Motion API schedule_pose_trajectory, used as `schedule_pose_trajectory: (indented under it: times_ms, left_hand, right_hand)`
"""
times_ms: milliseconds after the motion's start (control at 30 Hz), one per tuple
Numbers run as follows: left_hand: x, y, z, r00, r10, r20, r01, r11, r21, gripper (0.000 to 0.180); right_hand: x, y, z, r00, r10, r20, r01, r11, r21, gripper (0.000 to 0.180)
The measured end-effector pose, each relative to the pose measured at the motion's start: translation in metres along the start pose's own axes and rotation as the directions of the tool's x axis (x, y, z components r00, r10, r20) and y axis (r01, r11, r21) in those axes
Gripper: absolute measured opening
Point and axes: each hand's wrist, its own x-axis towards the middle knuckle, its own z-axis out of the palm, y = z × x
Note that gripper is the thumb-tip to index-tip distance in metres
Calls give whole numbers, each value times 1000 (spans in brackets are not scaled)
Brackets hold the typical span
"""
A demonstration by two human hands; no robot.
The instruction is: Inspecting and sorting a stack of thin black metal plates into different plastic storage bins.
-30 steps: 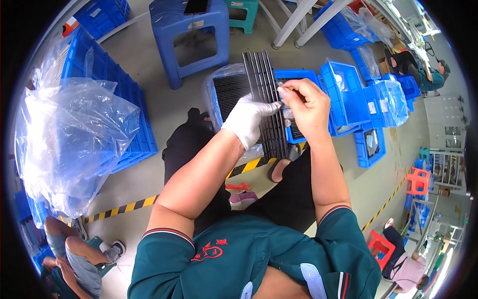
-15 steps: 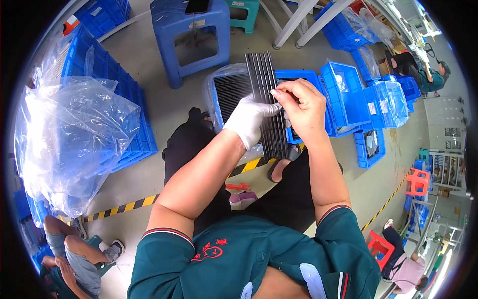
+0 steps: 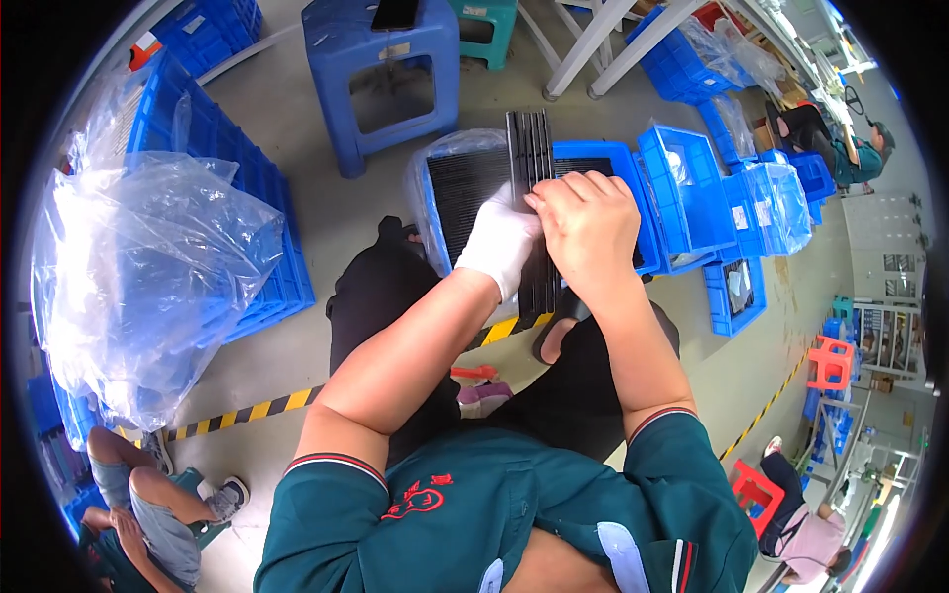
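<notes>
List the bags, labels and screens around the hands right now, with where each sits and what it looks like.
Clear plastic bag: big, crumpled, over the blue crates at left.
Clear liner bag: in the blue bin behind the hands, around dark ribbed parts.
Clear bags: over the small blue bins at right.
White label: small rectangle on a right-hand bin's wall.
Dark flat phone-like device: on the blue stool, screen unlit.
</notes>
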Motion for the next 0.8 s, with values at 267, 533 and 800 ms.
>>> schedule_pose_trajectory:
  times_ms: [267, 533, 800]
  left_hand:
    - [1, 15, 1, 973, -229, 28, 224, 906, -359, 23]
    - [2, 15, 1, 965, -247, 92, 264, 888, -376, 18]
    - [3, 7, -3, 970, -228, 84, 243, 913, -327, 16]
  right_hand:
    - [5, 8, -15, 993, 25, -120, 2, 976, 219, 8]
    - [2, 16, 0, 983, 183, -3, -166, 902, 398, 9]
    - [7, 6, -9, 996, -69, -56, 77, 987, 142, 8]
